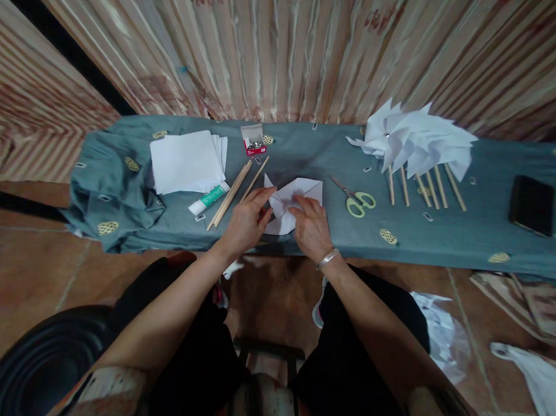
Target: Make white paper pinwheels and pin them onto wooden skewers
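A white paper pinwheel (300, 187) lies on the cloth in front of me, its blades partly folded and some corners standing out. My left hand (249, 222) pinches its left edge between thumb and fingers. From the other side, my right hand (312, 226) holds the paper near the middle with bent fingertips, which hide part of the folds. Close to my left hand lie several wooden sticks (231, 196). Right of the paper rest scissors (359, 202) with light green handles.
Left on the cloth-covered bench (421, 242) are a stack of white paper (184, 161), a green-and-white glue tube (210, 197) and an opened red box of pins (255, 142). Finished pinwheels on sticks (411, 141) overlap at the right, before a black phone-like object (532, 206). A curtain (291, 58) hangs behind.
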Action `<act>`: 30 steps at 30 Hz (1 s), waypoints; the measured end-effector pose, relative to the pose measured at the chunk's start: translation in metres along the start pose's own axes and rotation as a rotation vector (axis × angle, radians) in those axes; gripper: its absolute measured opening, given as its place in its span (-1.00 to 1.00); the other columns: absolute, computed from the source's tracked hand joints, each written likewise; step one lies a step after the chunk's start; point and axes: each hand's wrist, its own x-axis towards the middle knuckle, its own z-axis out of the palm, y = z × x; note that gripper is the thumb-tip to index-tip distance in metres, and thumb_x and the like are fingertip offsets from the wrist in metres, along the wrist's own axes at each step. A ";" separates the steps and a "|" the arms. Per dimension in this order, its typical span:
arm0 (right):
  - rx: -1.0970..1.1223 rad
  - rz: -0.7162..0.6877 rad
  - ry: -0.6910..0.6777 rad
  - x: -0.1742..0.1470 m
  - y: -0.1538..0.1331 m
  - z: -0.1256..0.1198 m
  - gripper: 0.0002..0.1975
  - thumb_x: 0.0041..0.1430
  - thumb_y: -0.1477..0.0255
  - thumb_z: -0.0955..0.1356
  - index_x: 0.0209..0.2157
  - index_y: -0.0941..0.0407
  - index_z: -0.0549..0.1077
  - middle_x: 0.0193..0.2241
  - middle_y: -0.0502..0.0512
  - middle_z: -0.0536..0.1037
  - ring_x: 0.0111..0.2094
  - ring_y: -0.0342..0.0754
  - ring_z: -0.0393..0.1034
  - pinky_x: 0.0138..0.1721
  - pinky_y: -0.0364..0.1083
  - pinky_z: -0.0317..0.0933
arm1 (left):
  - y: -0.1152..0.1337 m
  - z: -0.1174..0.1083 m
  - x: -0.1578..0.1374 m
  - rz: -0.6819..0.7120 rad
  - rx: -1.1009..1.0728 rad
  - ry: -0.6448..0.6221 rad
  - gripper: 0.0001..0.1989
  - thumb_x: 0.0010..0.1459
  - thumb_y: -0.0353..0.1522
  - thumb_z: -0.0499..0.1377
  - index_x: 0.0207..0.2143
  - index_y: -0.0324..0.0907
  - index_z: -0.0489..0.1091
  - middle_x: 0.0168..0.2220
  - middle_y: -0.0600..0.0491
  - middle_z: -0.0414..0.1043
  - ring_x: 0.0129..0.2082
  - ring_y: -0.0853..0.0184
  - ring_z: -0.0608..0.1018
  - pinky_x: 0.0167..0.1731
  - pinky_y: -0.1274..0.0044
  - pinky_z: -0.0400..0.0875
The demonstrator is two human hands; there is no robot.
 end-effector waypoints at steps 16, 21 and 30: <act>0.010 -0.009 0.003 0.003 0.000 -0.002 -0.65 0.24 0.60 0.17 -0.16 0.15 0.55 0.12 0.21 0.42 0.07 0.13 0.20 0.00 0.08 0.15 | -0.009 0.020 0.039 -0.157 0.180 -0.197 -0.49 0.19 -0.48 0.05 0.21 -0.33 0.20 -0.32 -0.01 0.59 -0.41 0.36 0.59 -0.22 0.54 0.44; 0.009 -0.010 -0.007 0.003 0.000 -0.002 -0.66 0.25 0.60 0.17 -0.16 0.18 0.54 0.14 0.23 0.41 0.07 0.14 0.18 0.00 0.06 0.15 | -0.010 0.021 0.044 -0.183 0.213 -0.212 -0.52 0.20 -0.44 0.08 0.18 -0.32 0.26 -0.23 -0.07 0.59 -0.23 0.28 0.61 -0.12 0.50 0.42; 0.007 0.014 -0.063 0.004 -0.002 -0.005 -0.67 0.25 0.59 0.17 -0.13 0.19 0.54 0.16 0.23 0.39 0.09 0.13 0.17 0.03 0.06 0.14 | -0.007 0.023 0.043 -0.263 0.110 -0.193 -0.50 0.18 -0.45 0.11 0.18 -0.36 0.25 -0.31 -0.04 0.59 -0.35 0.33 0.61 -0.15 0.52 0.43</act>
